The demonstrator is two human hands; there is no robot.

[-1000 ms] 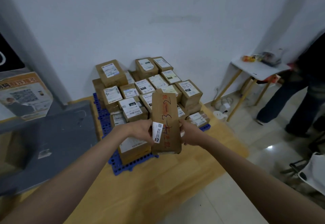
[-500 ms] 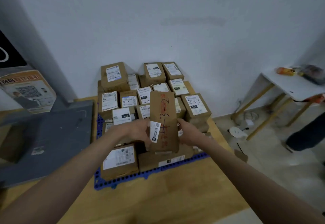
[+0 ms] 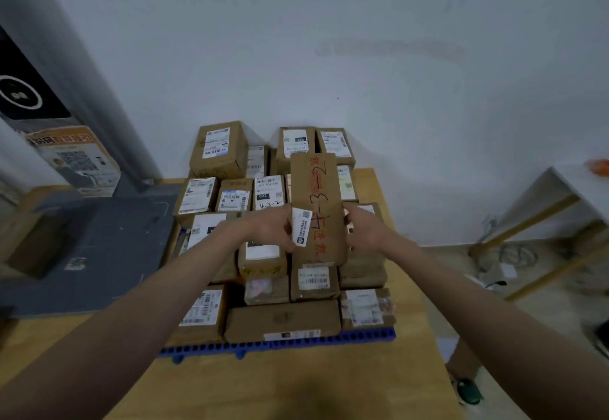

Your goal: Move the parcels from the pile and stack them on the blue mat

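Left hand (image 3: 270, 229): grips the long parcel's left edge.
Right hand (image 3: 365, 233): grips its right edge.
Long parcel (image 3: 317, 208): cardboard, held above the stacked parcels (image 3: 283, 319) on the blue mat (image 3: 280, 342).
Handling: probably stiff, light; hold by both long edges.

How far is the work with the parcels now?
Done: many parcels already stand stacked on the blue mat. In hand: the left hand and right hand hold one long parcel above the stack, not yet set down. Left: the source pile is out of view, so I cannot tell.
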